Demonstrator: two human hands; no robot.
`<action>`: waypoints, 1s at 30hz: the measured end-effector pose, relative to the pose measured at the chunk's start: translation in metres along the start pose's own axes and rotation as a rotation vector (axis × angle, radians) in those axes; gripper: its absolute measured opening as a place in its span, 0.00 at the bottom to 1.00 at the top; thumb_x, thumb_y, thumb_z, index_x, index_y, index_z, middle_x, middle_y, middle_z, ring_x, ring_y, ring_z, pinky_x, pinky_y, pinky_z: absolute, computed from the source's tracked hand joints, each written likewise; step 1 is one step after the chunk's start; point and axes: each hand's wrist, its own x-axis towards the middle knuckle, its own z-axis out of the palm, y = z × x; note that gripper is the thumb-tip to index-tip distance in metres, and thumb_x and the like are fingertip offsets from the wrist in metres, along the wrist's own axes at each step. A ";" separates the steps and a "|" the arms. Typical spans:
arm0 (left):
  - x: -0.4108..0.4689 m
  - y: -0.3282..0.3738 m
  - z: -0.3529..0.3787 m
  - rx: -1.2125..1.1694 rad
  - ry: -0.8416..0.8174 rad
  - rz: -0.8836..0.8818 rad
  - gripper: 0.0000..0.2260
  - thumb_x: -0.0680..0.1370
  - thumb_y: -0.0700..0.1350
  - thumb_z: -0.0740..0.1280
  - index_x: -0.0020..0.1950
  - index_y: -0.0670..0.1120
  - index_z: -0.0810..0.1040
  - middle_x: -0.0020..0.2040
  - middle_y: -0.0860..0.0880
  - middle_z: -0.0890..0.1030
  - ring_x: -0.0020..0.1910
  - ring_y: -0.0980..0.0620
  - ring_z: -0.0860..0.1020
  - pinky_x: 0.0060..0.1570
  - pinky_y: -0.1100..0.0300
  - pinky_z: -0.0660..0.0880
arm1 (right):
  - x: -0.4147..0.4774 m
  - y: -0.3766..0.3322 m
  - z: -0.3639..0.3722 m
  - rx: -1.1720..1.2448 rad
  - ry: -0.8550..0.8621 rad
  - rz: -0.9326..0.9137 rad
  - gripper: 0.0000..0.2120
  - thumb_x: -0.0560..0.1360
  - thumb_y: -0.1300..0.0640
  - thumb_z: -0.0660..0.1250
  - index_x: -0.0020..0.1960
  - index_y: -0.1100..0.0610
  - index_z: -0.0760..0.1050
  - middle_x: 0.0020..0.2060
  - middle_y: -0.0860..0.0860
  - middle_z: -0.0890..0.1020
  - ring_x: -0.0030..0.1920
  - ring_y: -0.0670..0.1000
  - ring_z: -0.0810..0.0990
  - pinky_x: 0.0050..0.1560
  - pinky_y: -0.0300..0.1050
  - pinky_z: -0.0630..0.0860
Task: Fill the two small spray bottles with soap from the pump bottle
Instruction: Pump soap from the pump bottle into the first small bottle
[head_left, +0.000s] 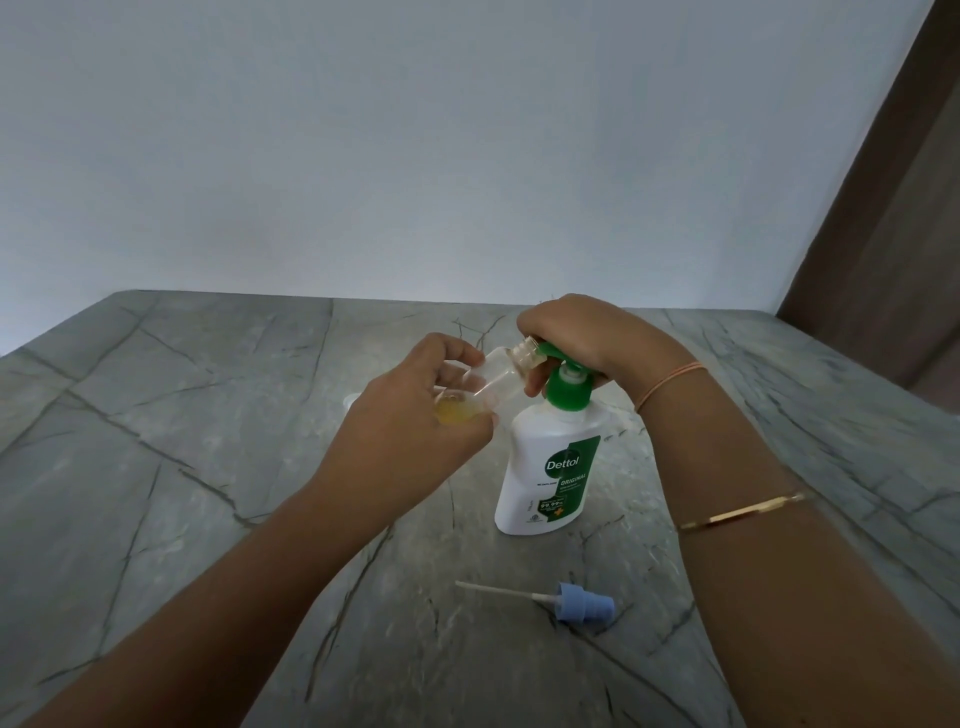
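A white Dettol pump bottle (545, 467) with a green pump head stands upright on the grey stone table (208, 467). My right hand (582, 338) lies curled over the pump head from above. My left hand (415, 415) grips a small clear spray bottle (493, 379), tilted with its open neck up against the pump spout; a little yellow soap sits in its bottom end. A blue spray cap (582, 603) with its white dip tube lies on the table in front of the pump bottle.
A small white object (350, 401) shows just behind my left hand, mostly hidden. A pale wall rises behind the table's far edge, and a brown door or panel (893, 234) stands at the right.
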 end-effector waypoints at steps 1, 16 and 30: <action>0.000 0.000 0.000 0.000 -0.002 -0.001 0.17 0.70 0.48 0.71 0.54 0.58 0.68 0.49 0.60 0.76 0.43 0.61 0.77 0.36 0.68 0.73 | 0.001 0.000 0.000 0.008 0.020 -0.012 0.12 0.74 0.56 0.54 0.37 0.59 0.73 0.29 0.50 0.83 0.32 0.48 0.78 0.31 0.39 0.68; 0.000 -0.003 0.002 0.025 0.001 0.008 0.17 0.70 0.49 0.71 0.54 0.59 0.67 0.47 0.62 0.74 0.42 0.63 0.76 0.34 0.72 0.69 | 0.002 -0.004 -0.006 -0.028 -0.003 -0.006 0.12 0.74 0.59 0.54 0.36 0.59 0.72 0.37 0.54 0.83 0.36 0.51 0.77 0.33 0.40 0.70; 0.000 -0.002 0.003 0.012 0.013 0.004 0.17 0.70 0.48 0.71 0.54 0.58 0.68 0.49 0.60 0.76 0.44 0.61 0.77 0.36 0.68 0.73 | 0.003 -0.006 -0.008 -0.019 0.045 -0.022 0.10 0.74 0.58 0.56 0.36 0.58 0.70 0.29 0.51 0.80 0.29 0.47 0.76 0.27 0.36 0.67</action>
